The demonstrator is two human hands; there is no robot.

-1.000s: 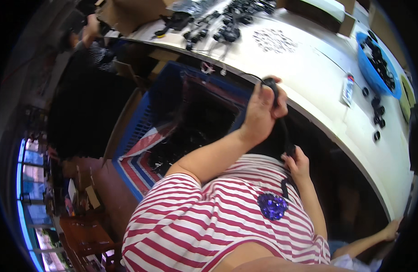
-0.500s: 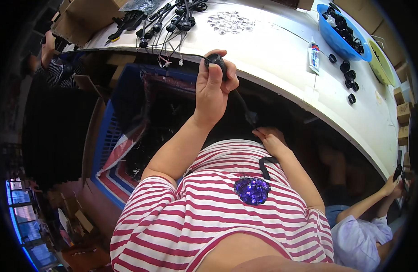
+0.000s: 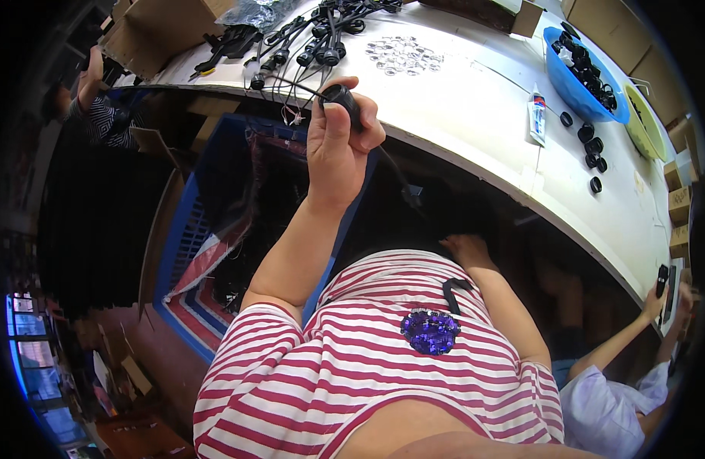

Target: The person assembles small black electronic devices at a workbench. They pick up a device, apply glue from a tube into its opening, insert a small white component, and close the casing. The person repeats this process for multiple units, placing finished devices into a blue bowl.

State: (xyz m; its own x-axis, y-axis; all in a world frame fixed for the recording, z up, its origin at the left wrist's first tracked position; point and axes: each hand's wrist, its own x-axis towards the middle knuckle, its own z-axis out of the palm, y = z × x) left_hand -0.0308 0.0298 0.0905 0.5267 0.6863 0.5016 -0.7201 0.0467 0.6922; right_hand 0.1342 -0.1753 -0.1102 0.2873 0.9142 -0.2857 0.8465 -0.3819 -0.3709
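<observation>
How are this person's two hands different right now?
The left hand is higher in the picture, over the table's edge; the right hand is lower, near the striped shirt.
The left hand grips a round black part; whether the right hand holds anything, I can't tell.
The left hand is bright and clear; the right hand's fingers fade into shadow.
Both are bare.

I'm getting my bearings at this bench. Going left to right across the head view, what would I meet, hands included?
Large cardboard box, left hand gripping a round black part, right hand, small white-and-blue tube, blue basin, yellow-green basin.
</observation>
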